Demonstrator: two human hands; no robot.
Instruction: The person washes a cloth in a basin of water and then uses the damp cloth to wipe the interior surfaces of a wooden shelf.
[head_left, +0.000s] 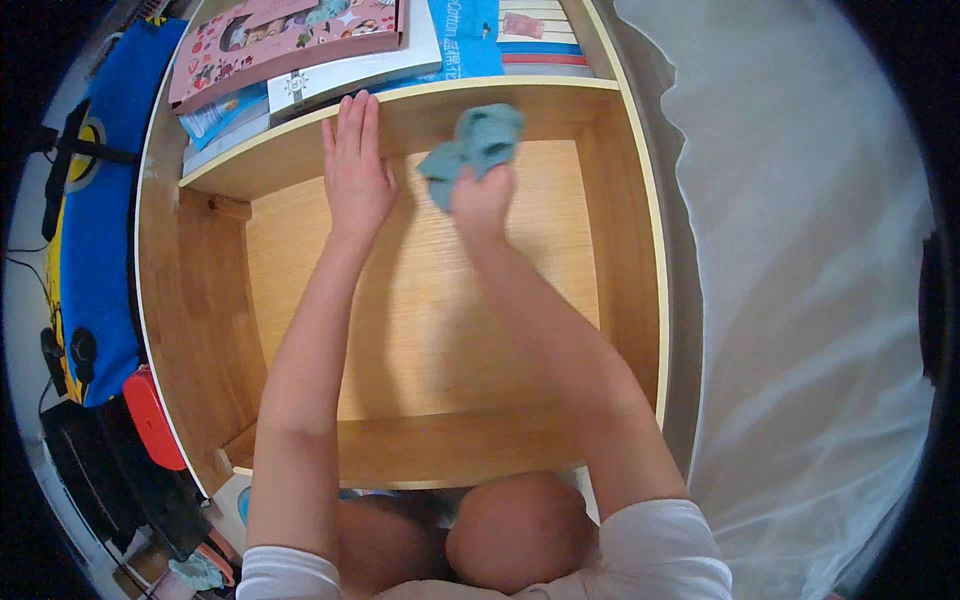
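My right hand grips a crumpled teal cloth near the far wall of a wooden drawer. The cloth is slightly blurred and overlaps the far panel; whether it touches the wood I cannot tell. At the upper edge of that panel rests my left hand, palm down, its fingers straight and held mostly together over the rim. Nothing is in the left hand. Shadows of both arms fall across the light wood floor of the drawer.
Behind the far panel, a second section holds a pink patterned box, a white box and a blue package. White fabric hangs along the right. At left lie a blue and yellow item and a red container.
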